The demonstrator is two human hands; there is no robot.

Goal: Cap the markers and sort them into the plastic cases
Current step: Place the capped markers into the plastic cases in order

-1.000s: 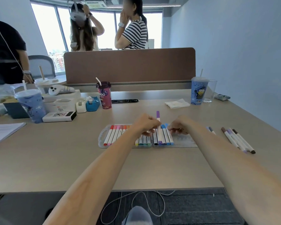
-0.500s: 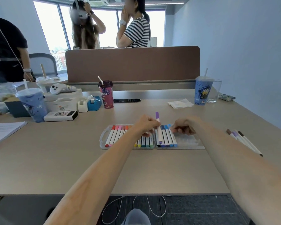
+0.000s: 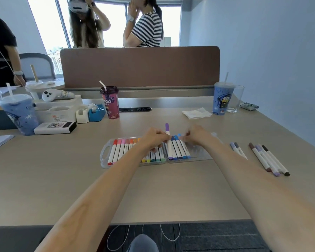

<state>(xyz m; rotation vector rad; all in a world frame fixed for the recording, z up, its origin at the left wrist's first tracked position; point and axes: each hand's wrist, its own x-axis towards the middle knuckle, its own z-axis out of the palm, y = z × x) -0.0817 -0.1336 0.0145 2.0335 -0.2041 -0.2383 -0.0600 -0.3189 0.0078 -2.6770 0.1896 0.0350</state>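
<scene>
Above the cases (image 3: 200, 154), left hand (image 3: 154, 138) in pinch on purple marker (image 3: 167, 128); right hand (image 3: 195, 136) blurred, grip unclear.

Capped markers (image 3: 178, 150) in two clear cases (image 3: 104, 157) (purple one (image 3: 167, 128) jutting out)

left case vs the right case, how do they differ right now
Fill: the left case shows markers across its visible width; the right case holds them only at its left end, with bare slots beyond. Colours: the left case runs red, pink, orange, then yellow and green; the right case has blues. Both are clear plastic trays lying flat, side by side on the table.
</scene>
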